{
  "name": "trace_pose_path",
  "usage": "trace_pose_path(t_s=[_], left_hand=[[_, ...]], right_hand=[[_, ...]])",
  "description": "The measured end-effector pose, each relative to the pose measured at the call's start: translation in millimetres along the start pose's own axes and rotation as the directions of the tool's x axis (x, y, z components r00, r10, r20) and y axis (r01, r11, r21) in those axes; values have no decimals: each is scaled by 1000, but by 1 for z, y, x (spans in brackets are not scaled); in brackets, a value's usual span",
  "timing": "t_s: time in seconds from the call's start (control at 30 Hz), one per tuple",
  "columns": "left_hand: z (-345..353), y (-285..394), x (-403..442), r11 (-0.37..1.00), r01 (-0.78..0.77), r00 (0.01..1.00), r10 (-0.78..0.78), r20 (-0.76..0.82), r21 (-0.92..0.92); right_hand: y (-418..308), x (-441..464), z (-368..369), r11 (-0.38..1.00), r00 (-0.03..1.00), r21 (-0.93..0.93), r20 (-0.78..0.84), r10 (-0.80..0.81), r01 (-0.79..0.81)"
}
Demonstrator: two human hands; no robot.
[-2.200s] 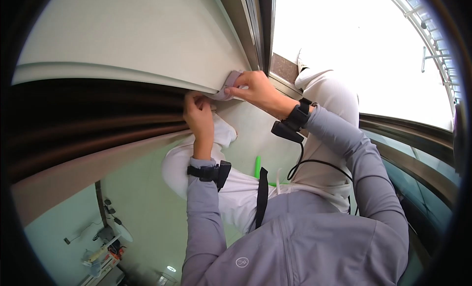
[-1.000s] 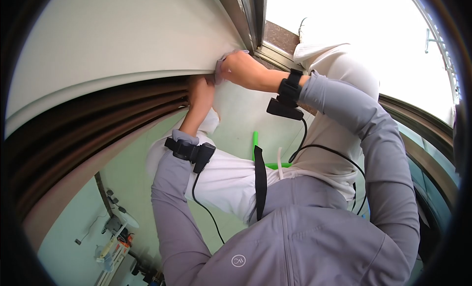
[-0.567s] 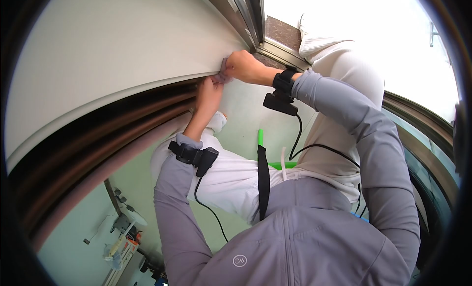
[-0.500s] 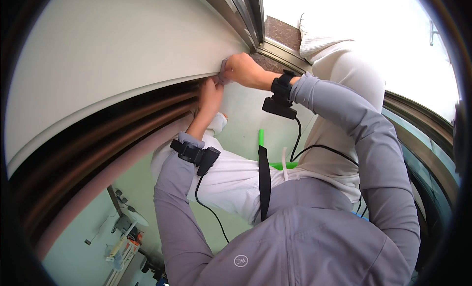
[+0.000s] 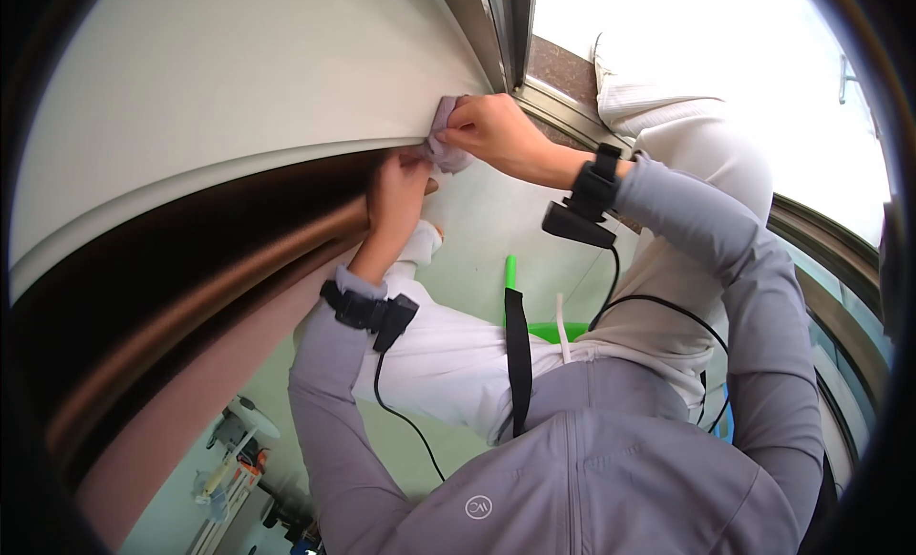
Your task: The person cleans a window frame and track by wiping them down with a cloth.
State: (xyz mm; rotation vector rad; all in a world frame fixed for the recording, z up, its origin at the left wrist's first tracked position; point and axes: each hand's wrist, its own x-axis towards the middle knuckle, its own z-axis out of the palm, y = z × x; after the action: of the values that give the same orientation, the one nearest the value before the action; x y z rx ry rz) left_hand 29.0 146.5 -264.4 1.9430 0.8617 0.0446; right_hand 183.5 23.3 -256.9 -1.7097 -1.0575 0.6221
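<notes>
A grey-purple cloth (image 5: 446,152) is bunched at the corner of a white panel (image 5: 286,68), lapping over the panel's lower edge. My right hand (image 5: 491,130) pinches the upper part of this cloth between thumb and fingers. Just below the panel's edge, my left hand (image 5: 396,194) has its fingers curled in against the lower left side of the cloth; its fingertips are partly blurred. Each wrist carries a black strap with a small box and a cable.
Brown rounded rails (image 5: 219,302) run beneath the panel, beside a pink surface (image 5: 181,417). A metal frame (image 5: 510,40) stands past the corner, with a bright window at right. Something green (image 5: 510,273) shows between my legs. Blurred items stand on a shelf at lower left.
The rails have shifted in view, with a wider dark gap below the panel. My right hand has changed its hold, and more of the cloth shows. The left hand stays near the edge.
</notes>
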Motion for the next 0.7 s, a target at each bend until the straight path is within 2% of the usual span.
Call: trace_pose_path(t_s=[0.03, 0.13, 0.17, 0.23, 0.27, 0.33, 0.4, 0.43, 0.53, 0.57, 0.67, 0.7], left_hand=[[-4, 13, -5, 998, -47, 998, 46, -34, -34], [-6, 18, -6, 986, -166, 977, 167, -131, 18], [-3, 20, -7, 993, -94, 990, 100, -96, 70], [3, 23, -1, 981, 49, 998, -42, -38, 188], [11, -1, 11, 987, 55, 997, -62, 41, 153], [32, -24, 25, 940, 131, 988, -150, 38, 316], [34, -28, 26, 951, 96, 995, -102, 5, 294], [34, -27, 23, 954, 76, 997, -79, -4, 289], [23, -6, 7, 930, -52, 991, 93, -94, 364], [16, 30, -5, 980, 73, 994, -57, -95, 182], [13, 19, -12, 988, -122, 936, 145, -321, 89], [8, 24, -16, 975, -176, 915, 212, -342, 134]], right_hand=[[-10, 1, -11, 997, 1000, 67, -16, -26, 27], [-15, 9, -27, 998, 998, 12, -13, -66, 66], [-17, 11, -28, 999, 999, 18, 33, 28, -29], [3, 13, -16, 996, 993, -37, 81, 84, -81], [19, 14, -7, 993, 989, -67, 104, 105, -98], [38, 6, 15, 981, 988, -164, 97, 120, -103], [34, 4, 29, 974, 998, -223, 22, 52, -46], [31, 3, 27, 973, 993, -218, 74, 89, -71], [6, 1, 8, 995, 1000, -101, 16, 8, -7], [-2, 0, 2, 995, 998, -83, -14, -59, 58], [-28, 4, -17, 966, 969, -118, -66, -238, 230], [-35, 6, -21, 958, 958, -122, -87, -272, 261]])
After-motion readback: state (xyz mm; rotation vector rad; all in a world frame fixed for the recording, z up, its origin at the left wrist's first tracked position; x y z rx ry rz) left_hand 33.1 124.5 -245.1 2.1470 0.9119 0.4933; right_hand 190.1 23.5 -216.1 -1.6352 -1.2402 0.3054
